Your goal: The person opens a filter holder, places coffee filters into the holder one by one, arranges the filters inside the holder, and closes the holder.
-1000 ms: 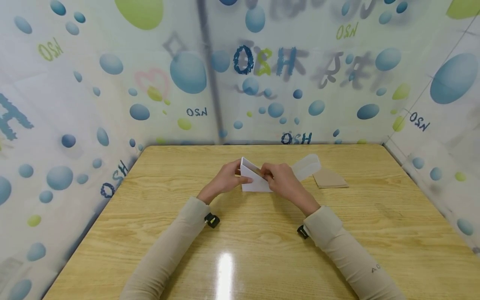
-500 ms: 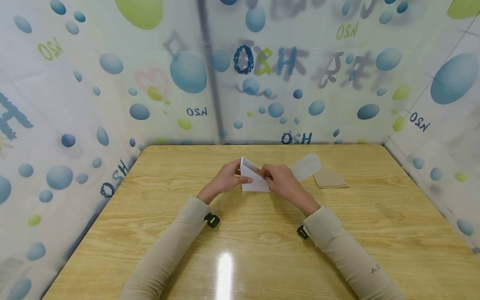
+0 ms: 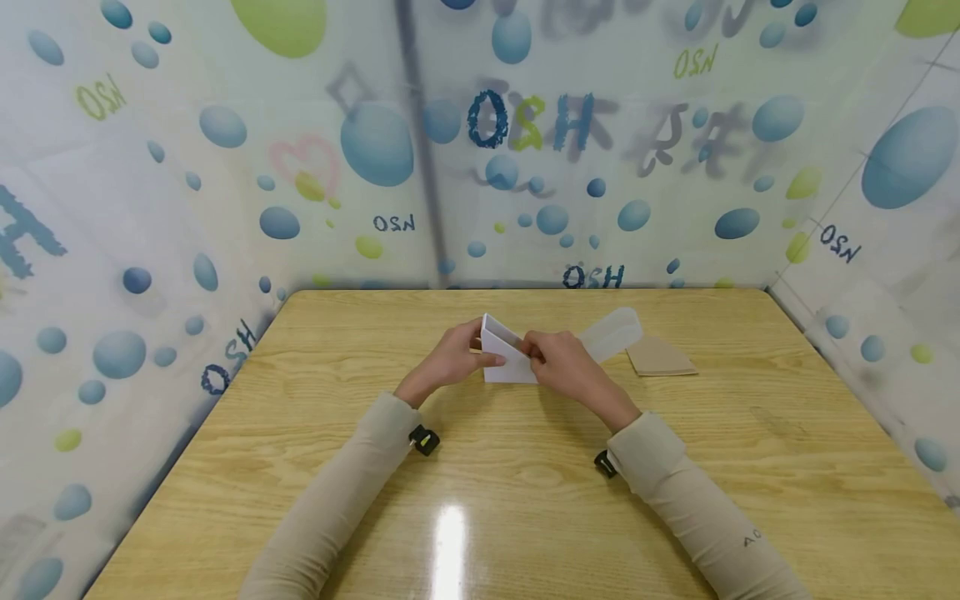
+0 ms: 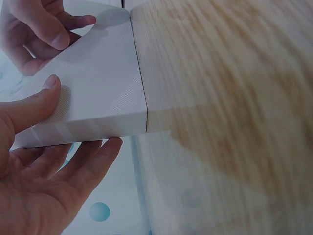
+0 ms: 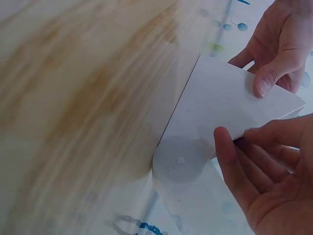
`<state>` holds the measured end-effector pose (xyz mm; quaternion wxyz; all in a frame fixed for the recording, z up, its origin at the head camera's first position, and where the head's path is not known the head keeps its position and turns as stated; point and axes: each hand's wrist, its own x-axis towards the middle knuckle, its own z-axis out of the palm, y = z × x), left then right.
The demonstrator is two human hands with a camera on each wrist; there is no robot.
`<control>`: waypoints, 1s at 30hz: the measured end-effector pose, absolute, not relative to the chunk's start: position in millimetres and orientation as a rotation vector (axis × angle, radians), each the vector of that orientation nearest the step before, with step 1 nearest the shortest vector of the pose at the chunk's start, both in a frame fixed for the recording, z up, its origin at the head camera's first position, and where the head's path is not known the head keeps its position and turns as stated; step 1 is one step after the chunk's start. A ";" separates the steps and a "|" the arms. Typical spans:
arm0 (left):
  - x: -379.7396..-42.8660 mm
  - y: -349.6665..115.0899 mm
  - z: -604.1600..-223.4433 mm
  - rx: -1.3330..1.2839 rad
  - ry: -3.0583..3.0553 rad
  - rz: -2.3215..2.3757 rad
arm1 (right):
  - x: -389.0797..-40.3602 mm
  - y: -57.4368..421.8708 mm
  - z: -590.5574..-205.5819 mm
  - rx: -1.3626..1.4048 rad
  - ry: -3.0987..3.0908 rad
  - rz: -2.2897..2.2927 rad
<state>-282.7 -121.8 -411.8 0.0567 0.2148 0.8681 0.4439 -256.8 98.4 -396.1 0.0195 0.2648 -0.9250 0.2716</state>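
Observation:
A thin white box [image 3: 504,365] with a slanted open top stands upright on the wooden table. My left hand [image 3: 453,353] grips its left end, thumb on the near face and fingers round the narrow side, as the left wrist view shows. At the slanted rim is my right hand [image 3: 564,358], its thumb [image 5: 224,147] against the near face and its curled fingers at the opening. Whether those fingers also hold something inside is hidden. A translucent white flap [image 3: 615,333] sticks out beyond the right hand, near a round disc [image 5: 181,159] at the box's lower corner.
A folded tan piece of card or paper [image 3: 660,358] lies on the table [image 3: 525,500], to the right of the translucent flap. The table's far edge meets a patterned curtain wall [image 3: 480,208]. Black straps [image 3: 424,440] hang at both cuffs.
My right hand shifts very slightly left and down along the slanted rim. My left hand, the box and the tan piece stay in place.

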 end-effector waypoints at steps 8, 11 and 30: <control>-281.7 -122.1 -410.3 0.647 2.628 1.348 | -255.8 97.7 -393.4 0.789 -2.888 0.844; -281.1 -122.1 -409.7 0.647 2.630 1.347 | -255.1 97.4 -391.6 0.781 -2.893 0.841; -282.7 -122.4 -412.2 0.664 2.642 1.337 | -252.1 106.2 -377.4 0.759 -2.850 0.823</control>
